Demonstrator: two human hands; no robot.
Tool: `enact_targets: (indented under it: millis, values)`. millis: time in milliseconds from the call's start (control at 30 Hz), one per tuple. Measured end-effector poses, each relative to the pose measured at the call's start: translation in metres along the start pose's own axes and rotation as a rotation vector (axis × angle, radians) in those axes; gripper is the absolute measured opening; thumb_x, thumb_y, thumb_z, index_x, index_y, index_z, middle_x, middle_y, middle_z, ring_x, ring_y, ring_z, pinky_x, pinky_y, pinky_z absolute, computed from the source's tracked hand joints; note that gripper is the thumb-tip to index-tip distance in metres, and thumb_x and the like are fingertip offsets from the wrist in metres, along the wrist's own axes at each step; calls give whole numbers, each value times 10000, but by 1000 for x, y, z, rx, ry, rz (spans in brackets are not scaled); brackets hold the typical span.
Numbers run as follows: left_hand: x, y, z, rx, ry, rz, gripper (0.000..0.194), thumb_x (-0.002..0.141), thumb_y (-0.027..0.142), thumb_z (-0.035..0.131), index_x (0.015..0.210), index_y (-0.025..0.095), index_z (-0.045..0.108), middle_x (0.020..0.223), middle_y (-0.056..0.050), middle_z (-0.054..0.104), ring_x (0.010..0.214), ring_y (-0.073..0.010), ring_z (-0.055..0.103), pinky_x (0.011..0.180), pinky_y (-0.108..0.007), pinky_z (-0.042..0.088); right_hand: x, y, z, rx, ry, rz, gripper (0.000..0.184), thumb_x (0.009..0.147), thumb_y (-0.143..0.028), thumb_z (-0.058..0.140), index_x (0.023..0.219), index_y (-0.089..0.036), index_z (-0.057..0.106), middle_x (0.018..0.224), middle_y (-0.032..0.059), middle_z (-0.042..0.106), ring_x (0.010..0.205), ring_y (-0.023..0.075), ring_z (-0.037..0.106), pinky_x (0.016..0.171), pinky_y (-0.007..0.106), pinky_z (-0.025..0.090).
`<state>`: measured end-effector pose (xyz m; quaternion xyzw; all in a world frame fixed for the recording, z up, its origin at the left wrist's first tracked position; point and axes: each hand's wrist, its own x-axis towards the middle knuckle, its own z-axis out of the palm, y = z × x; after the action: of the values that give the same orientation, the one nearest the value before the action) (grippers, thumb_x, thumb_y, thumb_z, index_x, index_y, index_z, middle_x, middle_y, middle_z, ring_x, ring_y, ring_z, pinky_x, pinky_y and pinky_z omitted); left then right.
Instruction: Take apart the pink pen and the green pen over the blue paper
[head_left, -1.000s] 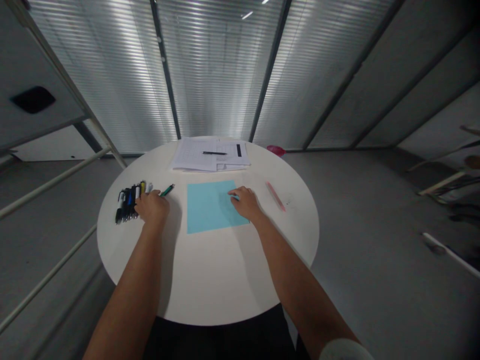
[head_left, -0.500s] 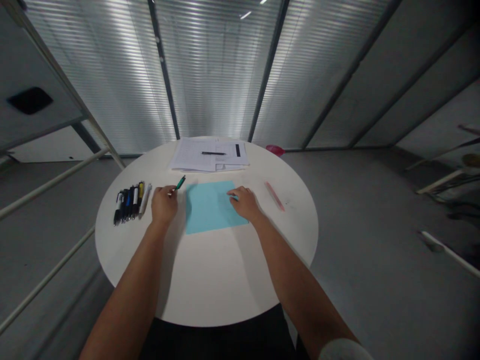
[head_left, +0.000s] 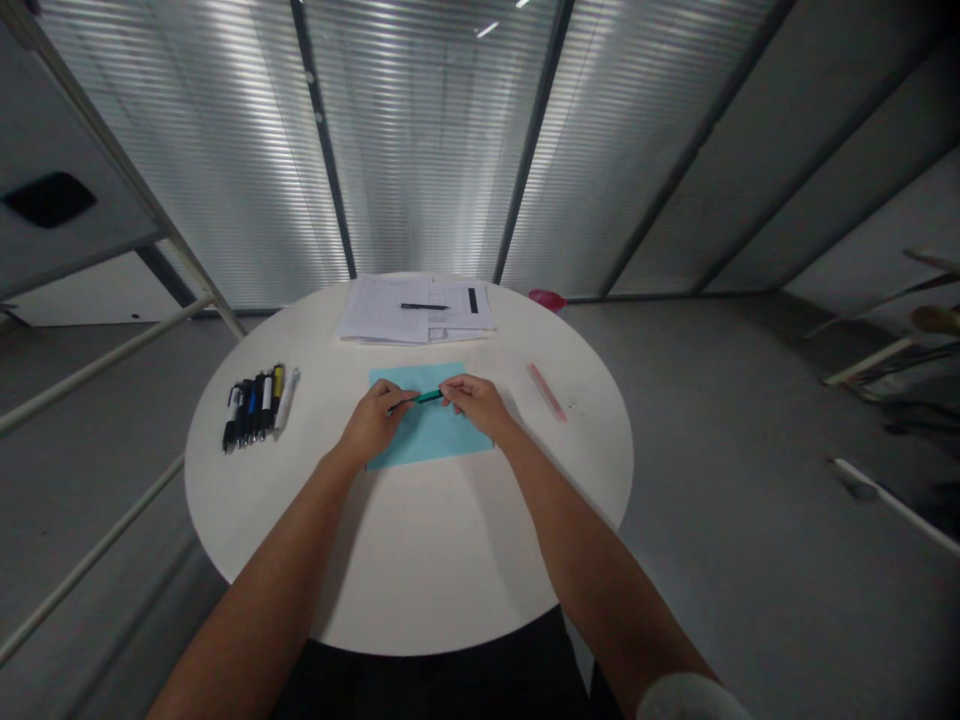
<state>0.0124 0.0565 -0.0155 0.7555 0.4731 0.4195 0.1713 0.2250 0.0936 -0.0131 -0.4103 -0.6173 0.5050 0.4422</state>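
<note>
From the head view, your left hand [head_left: 371,422] and right hand [head_left: 476,402] came together, both pinching a green pen [head_left: 429,397] held level over a light-blue sheet [head_left: 429,441] on a round white table [head_left: 420,570]. A row of pens [head_left: 251,408] lay to the left, a stack of papers [head_left: 382,310] lay beyond, and a slim pink item [head_left: 547,392] lay to the right.

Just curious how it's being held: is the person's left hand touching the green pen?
Touching. The head view shows the left hand with its fingers plainly on the green pen, above the blue paper.
</note>
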Motion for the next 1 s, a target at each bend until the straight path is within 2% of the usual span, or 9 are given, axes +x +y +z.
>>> enact_targets:
  millis: [133,267,367,433,500,667,800,1000]
  values:
    - [1,4,-3,3,-6,-71,254,855,328,582,1023,228,743,897,-75,588,817,-189,575,808,-329,474,3,4,-2,47,4,45,316,705,-491,714,814,-197,680,708,25,696,489,93,517,444,225,333]
    - [3,1,-8,-43,120,-175,293,842,382,578,1002,194,737,910,-78,625,799,-180,580,787,-303,464,6,6,-8,139,85,86,327,700,-490,709,824,-191,658,733,22,691,476,84,528,402,210,309]
    - [5,-3,-9,-214,232,-321,315,842,421,558,934,169,723,730,-33,607,654,-147,539,631,-263,430,7,6,-12,220,133,95,316,706,-477,704,824,-190,645,755,12,683,471,73,530,403,202,315]
    - [6,-5,-8,-380,258,-410,316,825,436,574,892,157,705,593,8,534,533,-115,467,520,-239,361,7,7,-14,244,135,97,311,712,-469,701,833,-189,643,761,7,678,472,71,536,408,200,321]
    - [8,-5,-7,-515,276,-457,297,790,431,617,856,150,688,552,26,500,483,-93,427,474,-227,318,7,8,-14,243,132,109,315,713,-466,702,847,-187,643,769,7,678,474,71,540,417,202,330]
    - [10,-7,-5,-612,336,-491,252,723,400,692,766,155,650,562,25,530,470,-80,435,465,-222,324,8,9,-14,226,121,137,328,709,-476,697,854,-188,642,702,-11,649,474,66,519,436,205,338]
    - [10,-9,-6,-598,306,-497,234,726,386,692,728,162,624,556,25,533,459,-80,434,459,-226,318,8,8,-15,236,114,136,307,721,-466,673,851,-188,657,592,-40,574,461,69,493,430,205,331]
    - [10,-9,-7,-635,284,-477,220,708,366,708,756,163,640,622,14,568,478,-74,437,464,-225,322,8,7,-15,254,129,143,306,700,-452,675,866,-197,640,557,-53,557,450,73,477,422,206,319]
